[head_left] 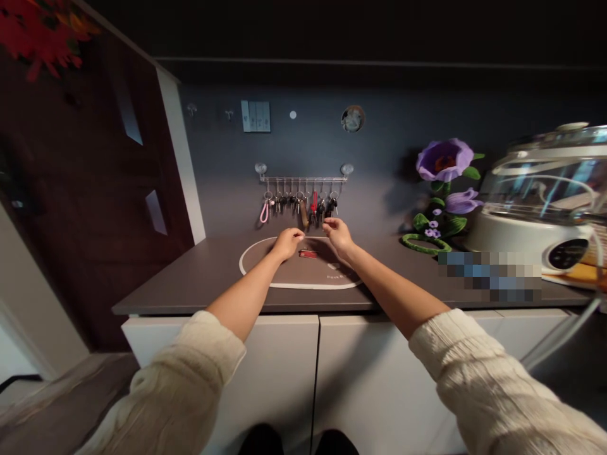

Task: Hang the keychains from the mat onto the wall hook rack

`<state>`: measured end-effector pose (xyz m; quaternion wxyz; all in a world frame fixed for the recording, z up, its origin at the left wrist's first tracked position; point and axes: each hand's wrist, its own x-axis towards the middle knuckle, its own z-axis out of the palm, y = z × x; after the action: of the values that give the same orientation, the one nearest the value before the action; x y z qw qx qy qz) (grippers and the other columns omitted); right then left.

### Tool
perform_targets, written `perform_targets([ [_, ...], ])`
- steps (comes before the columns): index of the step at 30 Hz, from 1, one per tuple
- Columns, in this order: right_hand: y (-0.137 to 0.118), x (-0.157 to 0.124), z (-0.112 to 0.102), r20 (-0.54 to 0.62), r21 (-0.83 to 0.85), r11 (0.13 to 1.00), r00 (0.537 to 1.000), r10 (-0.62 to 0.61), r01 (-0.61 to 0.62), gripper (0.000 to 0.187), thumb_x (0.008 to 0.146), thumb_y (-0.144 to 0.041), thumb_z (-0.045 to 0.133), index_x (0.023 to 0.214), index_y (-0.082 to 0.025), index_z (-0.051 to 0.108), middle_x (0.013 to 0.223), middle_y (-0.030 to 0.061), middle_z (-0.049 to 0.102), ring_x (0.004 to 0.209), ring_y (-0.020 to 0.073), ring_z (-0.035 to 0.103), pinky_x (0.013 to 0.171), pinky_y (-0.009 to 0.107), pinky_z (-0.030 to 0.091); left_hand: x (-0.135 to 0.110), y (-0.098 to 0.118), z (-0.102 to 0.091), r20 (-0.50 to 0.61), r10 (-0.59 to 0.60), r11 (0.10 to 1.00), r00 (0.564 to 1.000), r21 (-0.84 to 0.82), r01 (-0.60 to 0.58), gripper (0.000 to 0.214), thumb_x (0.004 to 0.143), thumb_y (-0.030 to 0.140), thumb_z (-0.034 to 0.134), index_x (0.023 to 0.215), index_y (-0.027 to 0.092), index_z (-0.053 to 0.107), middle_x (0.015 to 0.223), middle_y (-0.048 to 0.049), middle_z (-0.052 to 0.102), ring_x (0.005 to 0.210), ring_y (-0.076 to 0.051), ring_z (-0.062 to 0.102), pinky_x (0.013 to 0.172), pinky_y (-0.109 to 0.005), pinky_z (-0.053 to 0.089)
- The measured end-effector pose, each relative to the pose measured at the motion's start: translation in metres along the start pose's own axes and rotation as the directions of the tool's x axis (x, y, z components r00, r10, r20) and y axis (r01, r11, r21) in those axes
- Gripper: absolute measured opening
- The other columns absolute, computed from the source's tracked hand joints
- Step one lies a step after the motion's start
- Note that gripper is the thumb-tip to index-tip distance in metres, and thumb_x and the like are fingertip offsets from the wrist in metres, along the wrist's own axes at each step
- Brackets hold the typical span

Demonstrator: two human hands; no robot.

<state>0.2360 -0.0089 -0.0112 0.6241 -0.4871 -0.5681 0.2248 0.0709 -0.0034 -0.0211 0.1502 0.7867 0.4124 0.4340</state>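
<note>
A metal hook rail on the grey wall carries several key bunches, one with a pink strap, one with a red tag. My left hand hovers over the oval grey mat with fingers curled into a pinch just below the brown-tagged keys. My right hand reaches up to the lowest keys at the rail's right end, fingers pinched near them. A small red item lies on the mat between both hands.
A knitted purple flower stands at the right of the counter. A white appliance with a clear lid sits at the far right. A dark wooden door is on the left. White cabinet doors are below.
</note>
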Motion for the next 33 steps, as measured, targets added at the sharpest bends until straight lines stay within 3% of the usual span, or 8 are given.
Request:
perform_targets([
  [6,0.004,-0.024,0.005,0.205,-0.281,0.953,0.977,-0.059,0.117,0.020,0.077,-0.017,0.050,0.096,-0.014,0.054,0.096,0.0073,0.061,0.087,0.0128,0.055,0.082,0.028,0.041,0.000,-0.009,0.002,0.100,0.085,0.988,0.991,0.117,-0.097,0.024,0.077,0.008,0.045,0.088,0.015,0.065,0.095,-0.0062,0.064,0.091,-0.016,0.057,0.086,-0.029,0.043],
  [11,0.003,-0.028,0.004,0.225,-0.475,0.875,0.974,0.015,0.096,0.023,0.078,-0.013,0.049,0.100,-0.012,0.055,0.094,0.0088,0.063,0.085,0.0141,0.057,0.081,0.028,0.041,0.002,-0.017,0.005,0.226,0.211,0.959,0.951,0.141,-0.246,0.033,0.074,0.003,0.041,0.092,0.016,0.065,0.092,-0.0053,0.063,0.085,-0.014,0.057,0.082,-0.027,0.045],
  [19,-0.002,-0.031,0.003,0.235,-0.504,0.860,0.971,0.053,0.075,0.020,0.077,-0.013,0.051,0.096,-0.013,0.056,0.097,0.0090,0.063,0.082,0.0128,0.057,0.079,0.025,0.041,0.002,-0.023,0.001,0.309,0.241,0.924,0.920,0.216,-0.314,0.044,0.066,-0.005,0.037,0.093,0.017,0.064,0.088,-0.0031,0.062,0.081,-0.011,0.056,0.078,-0.023,0.045],
  [26,0.003,-0.028,0.004,0.272,-0.491,0.865,0.962,0.039,0.104,0.015,0.076,-0.015,0.053,0.090,-0.013,0.058,0.090,0.0061,0.064,0.077,0.0115,0.055,0.075,0.023,0.041,0.002,-0.022,-0.005,0.298,0.222,0.897,0.928,0.311,-0.314,0.029,0.074,0.005,0.043,0.091,0.018,0.063,0.090,-0.0037,0.061,0.082,-0.013,0.055,0.077,-0.025,0.044],
  [33,0.010,-0.024,0.006,0.283,-0.464,0.879,0.959,0.031,0.108,0.012,0.074,-0.015,0.054,0.085,-0.014,0.059,0.077,0.0027,0.062,0.068,0.0108,0.052,0.071,0.024,0.040,0.003,-0.025,-0.005,0.256,0.187,0.918,0.948,0.298,-0.262,0.017,0.073,0.010,0.049,0.082,0.018,0.061,0.085,-0.0030,0.061,0.078,-0.014,0.053,0.075,-0.026,0.042],
])
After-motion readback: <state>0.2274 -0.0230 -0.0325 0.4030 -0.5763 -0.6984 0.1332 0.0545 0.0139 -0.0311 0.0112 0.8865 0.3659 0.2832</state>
